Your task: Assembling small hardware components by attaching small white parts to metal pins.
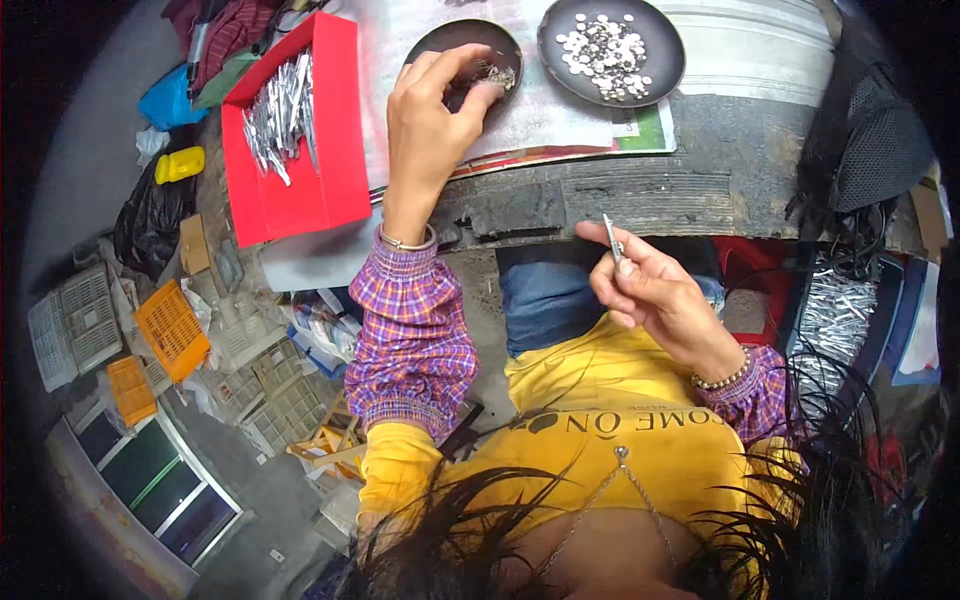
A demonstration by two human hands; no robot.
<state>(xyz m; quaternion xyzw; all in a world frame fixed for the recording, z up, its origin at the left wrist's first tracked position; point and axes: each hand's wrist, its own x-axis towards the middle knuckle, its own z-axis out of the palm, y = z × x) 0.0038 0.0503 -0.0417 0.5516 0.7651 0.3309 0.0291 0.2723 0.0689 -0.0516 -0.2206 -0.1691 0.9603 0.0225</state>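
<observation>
My left hand (436,105) reaches into a dark round dish (420,47), its thumb and index fingertip apart. Beside those fingertips lies a small heap of tiny metal pieces (497,75). In front of my body, off the table edge, my right hand (660,295) pinches a slim silver metal piece (612,238), possibly a nail clipper, its narrow end pointing away from me. A second dark dish (558,83) to the right holds many small pale round discs (605,55). At the left, an open red box (340,180) contains many slim silver metal pieces (283,115).
Paper sheets (545,130) lie under the dishes on the worn table edge (640,195). Below it at right stands a container of silver pieces (838,315), near a dark mesh bag (885,130). Orange baskets (172,328) and crates (75,325) crowd the floor at left.
</observation>
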